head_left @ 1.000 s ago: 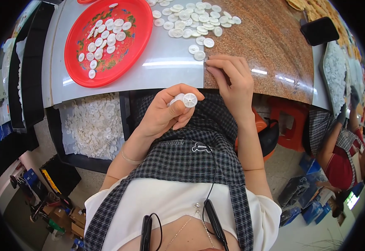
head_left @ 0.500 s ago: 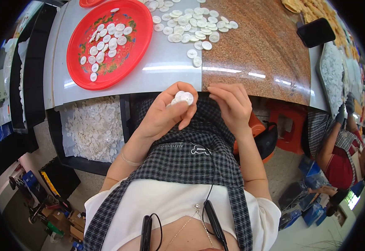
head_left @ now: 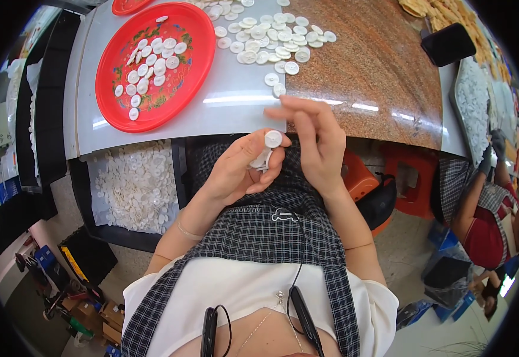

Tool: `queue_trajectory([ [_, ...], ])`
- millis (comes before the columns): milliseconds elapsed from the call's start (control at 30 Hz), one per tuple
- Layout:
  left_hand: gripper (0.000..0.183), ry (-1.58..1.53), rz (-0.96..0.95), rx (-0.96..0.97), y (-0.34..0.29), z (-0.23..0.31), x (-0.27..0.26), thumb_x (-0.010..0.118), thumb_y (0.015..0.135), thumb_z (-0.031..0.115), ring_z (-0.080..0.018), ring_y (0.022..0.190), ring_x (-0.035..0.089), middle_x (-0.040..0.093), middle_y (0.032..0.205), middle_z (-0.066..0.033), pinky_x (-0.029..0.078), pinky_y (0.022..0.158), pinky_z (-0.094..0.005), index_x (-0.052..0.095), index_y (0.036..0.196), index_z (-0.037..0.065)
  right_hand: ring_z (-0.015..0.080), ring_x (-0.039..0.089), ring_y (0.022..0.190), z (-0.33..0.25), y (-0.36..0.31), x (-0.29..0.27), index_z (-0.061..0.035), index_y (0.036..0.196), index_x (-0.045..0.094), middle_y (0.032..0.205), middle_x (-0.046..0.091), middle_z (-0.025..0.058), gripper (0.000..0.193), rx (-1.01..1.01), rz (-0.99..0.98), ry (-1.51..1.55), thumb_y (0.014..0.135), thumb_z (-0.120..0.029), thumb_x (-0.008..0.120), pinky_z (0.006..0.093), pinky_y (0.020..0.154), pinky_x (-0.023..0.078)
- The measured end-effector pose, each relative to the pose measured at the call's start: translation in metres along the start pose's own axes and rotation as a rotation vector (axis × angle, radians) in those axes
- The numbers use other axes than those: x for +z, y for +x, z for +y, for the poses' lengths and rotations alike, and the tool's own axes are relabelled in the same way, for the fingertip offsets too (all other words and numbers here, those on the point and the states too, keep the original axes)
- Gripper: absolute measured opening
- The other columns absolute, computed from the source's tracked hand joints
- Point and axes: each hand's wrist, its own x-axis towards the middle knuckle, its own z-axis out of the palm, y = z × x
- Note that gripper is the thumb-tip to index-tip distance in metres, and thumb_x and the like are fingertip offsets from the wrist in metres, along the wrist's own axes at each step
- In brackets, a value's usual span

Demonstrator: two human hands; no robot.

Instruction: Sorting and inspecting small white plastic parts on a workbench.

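White round buttons are in my left hand, one pinched at the fingertips and more cupped in the curled fingers below. Just right of it, my right hand is raised over the table's front edge, its fingers apart and smeared by motion, with nothing visible in them. A few single buttons lie on the table beyond my fingers. Farther back spreads a loose pile of the same buttons. At the left a red round tray with a printed pattern bears several more buttons.
Below the table's left part, a black bin holds a heap of white buttons. A black phone lies at the back right, near a tray of white pieces. Red stools stand under the table; another person works at the far right.
My right hand has moved left and forward, its fingers opening out. In my left hand one button now stands up at the fingertips, where several lay together before.
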Motion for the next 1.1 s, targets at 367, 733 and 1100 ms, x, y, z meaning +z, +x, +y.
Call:
queue_trajectory([
  [367, 0.051, -0.144, 0.074, -0.032, -0.002, 0.010, 0.007, 0.029, 0.104, 0.045, -0.0080, 0.061, 0.042, 0.047, 0.082, -0.0024, 0.034, 0.038, -0.0168, 0.051, 0.114, 0.000, 0.0267, 0.060, 0.093, 0.023, 0.026, 0.007, -0.0058, 0.091, 0.067, 0.102, 0.068, 0.0076, 0.020, -0.181, 0.075, -0.508, 0.072, -0.007, 0.076, 0.0354, 0.080, 0.048],
  [733, 0.043, 0.051, 0.074, 0.061, -0.003, 0.015, -0.002, 0.039, 0.101, 0.040, -0.0096, 0.067, 0.055, 0.058, 0.094, -0.0076, 0.038, 0.040, -0.0193, 0.054, 0.112, 0.002, 0.0102, 0.061, 0.089, -0.007, 0.013, -0.006, -0.0047, 0.107, 0.063, 0.103, 0.066, 0.0039, 0.035, -0.029, -0.055, 0.121, 0.074, 0.000, 0.075, 0.0222, 0.070, 0.045],
  [1100, 0.053, 0.175, 0.127, 0.070, -0.005, 0.015, 0.005, 0.042, 0.101, 0.047, -0.0068, 0.060, 0.049, 0.057, 0.098, -0.0044, 0.035, 0.040, -0.0160, 0.051, 0.125, 0.000, 0.0126, 0.062, 0.088, -0.014, 0.011, -0.005, -0.0101, 0.114, 0.063, 0.102, 0.068, 0.0008, 0.045, -0.025, -0.164, 0.121, 0.071, -0.008, 0.078, 0.0247, 0.070, 0.046],
])
